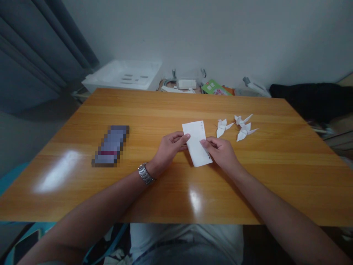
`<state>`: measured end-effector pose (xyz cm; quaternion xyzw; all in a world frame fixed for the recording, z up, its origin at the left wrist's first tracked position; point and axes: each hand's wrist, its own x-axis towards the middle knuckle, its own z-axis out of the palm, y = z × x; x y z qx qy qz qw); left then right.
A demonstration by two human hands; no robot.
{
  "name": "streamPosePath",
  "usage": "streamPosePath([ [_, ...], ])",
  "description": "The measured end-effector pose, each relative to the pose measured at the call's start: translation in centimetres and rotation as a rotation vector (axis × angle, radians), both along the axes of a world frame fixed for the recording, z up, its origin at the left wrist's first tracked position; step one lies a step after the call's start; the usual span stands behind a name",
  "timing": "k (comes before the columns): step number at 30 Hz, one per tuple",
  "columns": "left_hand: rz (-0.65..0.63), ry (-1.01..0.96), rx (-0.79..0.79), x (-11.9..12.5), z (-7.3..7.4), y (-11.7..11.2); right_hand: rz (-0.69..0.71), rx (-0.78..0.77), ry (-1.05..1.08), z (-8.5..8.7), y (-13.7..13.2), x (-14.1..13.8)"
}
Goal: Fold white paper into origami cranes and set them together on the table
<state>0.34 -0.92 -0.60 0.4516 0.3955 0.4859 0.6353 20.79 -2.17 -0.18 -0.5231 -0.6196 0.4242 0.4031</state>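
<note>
Head view: a white rectangular paper slip (pixel 196 141), holes along its right edge, sits mid-table on the glossy wooden table (pixel 248 176), its long axis running near-to-far with the far end leaning left. The left hand (pixel 168 149) and right hand (pixel 222 152) pinch its side edges. Three white folded paper cranes (pixel 245 131) lie just right. A blurred purple block (pixel 111 146), unreadable, lies left.

both hands (pixel 168 150) (pixel 222 151) pinching white paper strip (pixel 196 142), three paper cranes (pixel 239 127) beside, wooden table (pixel 171 106)
</note>
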Motion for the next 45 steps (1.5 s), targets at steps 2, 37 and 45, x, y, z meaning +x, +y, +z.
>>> streamPosePath([
  [2, 0.001, 0.021, -0.01, 0.0, -0.1, 0.0, -0.027, 0.016, -0.01, 0.0, 0.2, 0.2],
  [37, 0.017, 0.303, 0.061, -0.4, 1.3, -0.1, -0.078, 0.123, -0.021, 0.5, 0.0, 0.0],
  [45, -0.199, 0.286, -0.028, -0.1, 0.4, -0.3, -0.13, 0.151, -0.027, 0.4, 0.2, 0.1],
])
